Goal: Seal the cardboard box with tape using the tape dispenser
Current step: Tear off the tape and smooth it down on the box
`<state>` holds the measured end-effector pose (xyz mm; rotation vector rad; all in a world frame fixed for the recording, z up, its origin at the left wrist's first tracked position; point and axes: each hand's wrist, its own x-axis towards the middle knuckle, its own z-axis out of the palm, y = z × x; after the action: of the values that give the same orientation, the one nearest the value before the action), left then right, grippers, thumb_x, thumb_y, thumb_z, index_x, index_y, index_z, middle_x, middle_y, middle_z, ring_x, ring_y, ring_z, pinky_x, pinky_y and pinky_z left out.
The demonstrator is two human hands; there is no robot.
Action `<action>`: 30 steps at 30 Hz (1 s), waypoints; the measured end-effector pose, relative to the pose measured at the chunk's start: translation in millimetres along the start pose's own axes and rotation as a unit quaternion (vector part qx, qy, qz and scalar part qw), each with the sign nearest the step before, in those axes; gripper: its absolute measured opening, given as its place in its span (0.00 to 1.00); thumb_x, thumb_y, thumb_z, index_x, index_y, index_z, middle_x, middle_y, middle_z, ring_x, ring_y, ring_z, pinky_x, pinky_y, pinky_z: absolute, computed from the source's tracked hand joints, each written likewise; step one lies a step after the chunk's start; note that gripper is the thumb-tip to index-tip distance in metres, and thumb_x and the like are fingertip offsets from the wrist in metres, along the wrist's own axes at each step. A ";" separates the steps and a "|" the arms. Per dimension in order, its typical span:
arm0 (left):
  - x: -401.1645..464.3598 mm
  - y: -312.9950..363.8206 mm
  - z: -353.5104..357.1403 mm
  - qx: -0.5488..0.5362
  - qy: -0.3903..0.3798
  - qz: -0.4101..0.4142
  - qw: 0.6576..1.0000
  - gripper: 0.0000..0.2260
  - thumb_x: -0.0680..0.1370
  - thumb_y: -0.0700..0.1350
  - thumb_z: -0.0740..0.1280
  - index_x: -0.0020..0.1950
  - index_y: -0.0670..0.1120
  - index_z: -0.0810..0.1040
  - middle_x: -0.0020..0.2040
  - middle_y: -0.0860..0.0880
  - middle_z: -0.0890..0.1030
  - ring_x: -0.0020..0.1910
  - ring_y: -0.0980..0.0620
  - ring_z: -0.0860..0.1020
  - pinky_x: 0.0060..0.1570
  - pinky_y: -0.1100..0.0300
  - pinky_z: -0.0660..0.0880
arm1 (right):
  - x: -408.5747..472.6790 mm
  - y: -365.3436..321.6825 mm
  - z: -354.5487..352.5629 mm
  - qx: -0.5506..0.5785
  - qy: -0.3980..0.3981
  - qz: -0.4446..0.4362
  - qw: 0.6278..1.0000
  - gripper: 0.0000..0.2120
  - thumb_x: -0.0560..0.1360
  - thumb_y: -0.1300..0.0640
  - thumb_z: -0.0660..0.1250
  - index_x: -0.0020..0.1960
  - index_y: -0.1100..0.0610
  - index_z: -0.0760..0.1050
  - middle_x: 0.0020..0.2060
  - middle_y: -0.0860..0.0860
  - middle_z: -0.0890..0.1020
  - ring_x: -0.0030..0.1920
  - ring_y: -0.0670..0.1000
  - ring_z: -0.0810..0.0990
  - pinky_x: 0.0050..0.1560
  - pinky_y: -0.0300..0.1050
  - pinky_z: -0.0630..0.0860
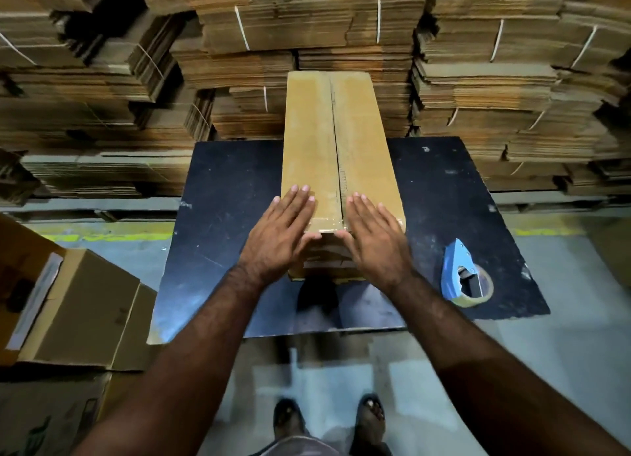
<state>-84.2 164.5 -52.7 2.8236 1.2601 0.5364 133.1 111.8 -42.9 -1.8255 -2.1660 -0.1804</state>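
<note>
A: Cardboard box [341, 148], long, lies on the dark board [222, 250]; left hand [285, 230] and right hand [374, 237] rest flat, grasping nothing.

B: Tape dispenser [464, 274] sits at right. Advice: press outward from the seam.

the long box [341, 141] is brown cardboard, smooth and a bit dull. a strip of clear tape shines softly along its middle line and over the near end. the table top [222, 237] is a dark board, scratched and dusty, with a soft shine. the tape dispenser [459, 269] is blue plastic, smooth, holding a tan roll of tape. the stacks [512, 97] behind are rough brown cardboard sheets tied with thin white string. the floor [563, 336] is grey and a little glossy.
</note>
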 end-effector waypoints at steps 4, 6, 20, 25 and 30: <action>-1.0 -5.8 11.0 0.003 0.022 0.021 1.000 0.28 0.85 0.54 0.54 0.76 0.34 0.64 0.77 0.35 0.63 0.78 0.36 0.59 0.73 0.38 0.63 | 1.1 -4.2 14.0 -0.023 0.002 -0.028 0.999 0.29 0.85 0.45 0.44 0.75 0.63 0.66 0.72 0.59 0.70 0.73 0.56 0.69 0.72 0.53 0.66; -5.6 -15.8 14.2 -0.004 0.030 0.057 0.998 0.26 0.85 0.50 0.57 0.76 0.33 0.64 0.77 0.34 0.63 0.78 0.35 0.59 0.73 0.37 0.63 | -1.2 3.1 21.2 -0.039 0.016 -0.072 0.997 0.26 0.85 0.48 0.52 0.76 0.63 0.63 0.74 0.59 0.68 0.74 0.55 0.67 0.72 0.53 0.66; 3.8 -21.8 -20.4 -0.326 0.038 -0.244 0.913 0.33 0.80 0.54 0.63 0.81 0.41 0.57 0.80 0.44 0.60 0.79 0.48 0.59 0.77 0.57 0.57 | 7.9 29.1 -30.2 0.154 -0.008 0.203 0.967 0.34 0.78 0.46 0.61 0.79 0.58 0.56 0.78 0.56 0.58 0.77 0.56 0.56 0.74 0.51 0.55; 51.3 -10.0 -40.7 -0.371 -0.025 -0.408 0.833 0.27 0.78 0.52 0.70 0.75 0.46 0.70 0.69 0.45 0.77 0.66 0.42 0.76 0.66 0.48 0.74 | 42.0 35.9 -36.4 0.220 -0.101 0.332 0.912 0.38 0.77 0.47 0.68 0.79 0.58 0.54 0.73 0.60 0.68 0.71 0.61 0.68 0.68 0.50 0.66; 23.6 -8.0 -35.1 -0.316 -0.037 -0.441 0.839 0.10 0.75 0.55 0.72 0.46 0.49 0.77 0.43 0.47 0.84 0.40 0.47 0.84 0.43 0.48 0.83 | -1.8 35.7 -52.0 0.163 -0.095 0.383 0.904 0.20 0.72 0.44 0.66 0.60 0.51 0.70 0.52 0.51 0.77 0.50 0.55 0.76 0.47 0.47 0.72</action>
<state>-86.2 182.3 -13.5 1.4937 1.7385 0.6041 176.0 101.7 2.3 -2.3721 -1.3013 0.5167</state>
